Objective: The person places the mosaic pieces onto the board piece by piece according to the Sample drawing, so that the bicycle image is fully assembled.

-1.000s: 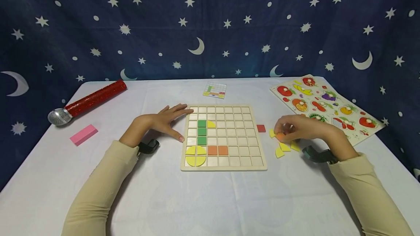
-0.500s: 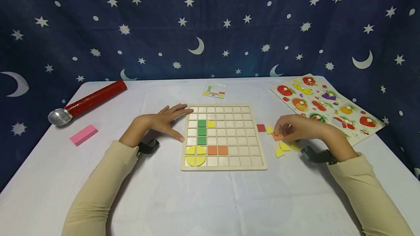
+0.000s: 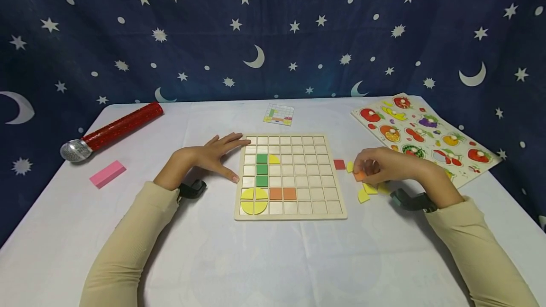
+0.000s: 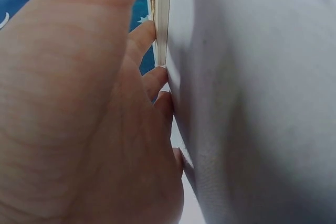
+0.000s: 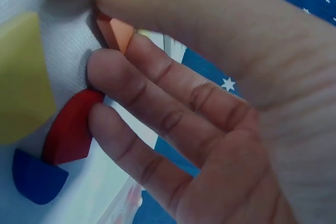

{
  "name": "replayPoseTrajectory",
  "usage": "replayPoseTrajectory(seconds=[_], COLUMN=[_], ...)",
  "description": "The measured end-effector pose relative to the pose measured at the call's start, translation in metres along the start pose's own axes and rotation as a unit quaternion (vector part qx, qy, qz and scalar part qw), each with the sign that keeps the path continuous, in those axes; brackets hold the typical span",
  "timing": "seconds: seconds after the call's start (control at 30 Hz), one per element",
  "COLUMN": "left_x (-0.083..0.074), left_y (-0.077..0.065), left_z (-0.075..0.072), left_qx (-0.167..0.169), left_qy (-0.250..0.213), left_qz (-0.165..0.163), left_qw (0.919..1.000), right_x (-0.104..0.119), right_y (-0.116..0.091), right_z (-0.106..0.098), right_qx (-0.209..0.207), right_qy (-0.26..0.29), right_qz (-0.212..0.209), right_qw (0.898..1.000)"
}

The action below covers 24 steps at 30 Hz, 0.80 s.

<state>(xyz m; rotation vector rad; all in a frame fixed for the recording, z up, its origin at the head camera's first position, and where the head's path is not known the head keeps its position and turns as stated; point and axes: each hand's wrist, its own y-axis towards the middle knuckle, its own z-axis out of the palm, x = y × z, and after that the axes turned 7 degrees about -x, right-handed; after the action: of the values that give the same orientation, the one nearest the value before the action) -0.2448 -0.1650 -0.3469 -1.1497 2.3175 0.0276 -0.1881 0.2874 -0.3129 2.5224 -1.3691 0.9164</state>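
The left hand (image 3: 212,156) lies spread at the left edge of a wooden grid board (image 3: 315,172), fingertips and thumb along its rim. In the left wrist view its fingertips meet the board's pale edge (image 4: 164,19). To the right of the board, the right hand (image 3: 384,164) pinches an orange square tile (image 3: 360,176) between thumb and forefinger. The right wrist view shows this orange tile (image 5: 119,34) partly covered by the thumb. Around that hand lie several yellow quarter-circle pieces (image 3: 363,196); a red piece (image 5: 73,127) and a blue piece (image 5: 39,177) sit beneath its fingers.
On the board are green squares (image 3: 262,169), orange squares (image 3: 283,194) and yellow quarter circles (image 3: 253,201). A red square (image 3: 339,164) lies beside it, a pattern card (image 3: 278,114) behind. A fruit puzzle (image 3: 422,131), red toy microphone (image 3: 115,129) and pink block (image 3: 108,174) stand farther out.
The orange tile has shifted slightly left under the right hand's fingers, and the yellow piece beside it has slid a little left. The left hand stays in place; the head view tips slightly.
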Motion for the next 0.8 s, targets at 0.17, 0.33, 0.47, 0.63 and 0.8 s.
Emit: replayPoseTrajectory(seconds=[0.17, 0.33, 0.47, 0.63, 0.8], left_x=[0.0, 0.0, -0.001, -0.001, -0.001], left_y=[0.0, 0.0, 0.0, 0.0, 0.0], left_z=[0.0, 0.0, -0.001, -0.001, 0.0], left_qx=[0.001, 0.002, 0.0, 0.001, 0.001], left_qy=[0.001, 0.002, 0.001, 0.0, 0.002], left_qz=[-0.002, 0.0, 0.001, -0.001, -0.003], left_qw=[1.0, 1.0, 1.0, 1.0, 1.0], right_x=[0.0, 0.006, 0.015, 0.025, 0.034], right_y=[0.0, 0.001, 0.003, 0.004, 0.007], right_z=[-0.001, 0.001, 0.003, 0.01, 0.019], right_qx=[-0.004, -0.011, -0.011, -0.007, 0.005], right_qy=[0.01, 0.022, 0.019, 0.011, 0.015], right_qz=[-0.025, -0.055, -0.06, -0.08, -0.099], right_qw=[1.0, 0.998, 0.998, 0.997, 0.995])
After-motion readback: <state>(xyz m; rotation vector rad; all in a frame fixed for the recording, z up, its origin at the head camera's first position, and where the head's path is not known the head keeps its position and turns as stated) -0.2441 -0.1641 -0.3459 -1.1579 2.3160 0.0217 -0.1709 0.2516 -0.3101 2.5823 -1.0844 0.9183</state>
